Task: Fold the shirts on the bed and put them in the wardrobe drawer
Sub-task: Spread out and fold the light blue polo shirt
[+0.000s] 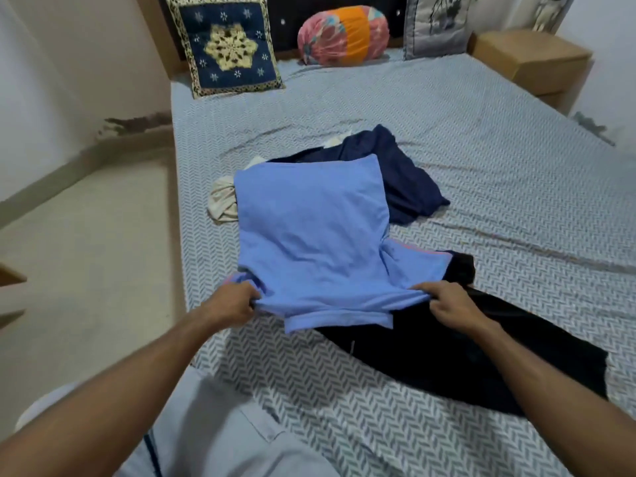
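light blue shirt [311,232] lengthwise toward headboard, collar nearest

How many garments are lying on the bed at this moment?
4 visible: the light blue shirt held by both hands, a black garment under it at right, a navy shirt behind, and a cream garment at left. More may be hidden underneath.
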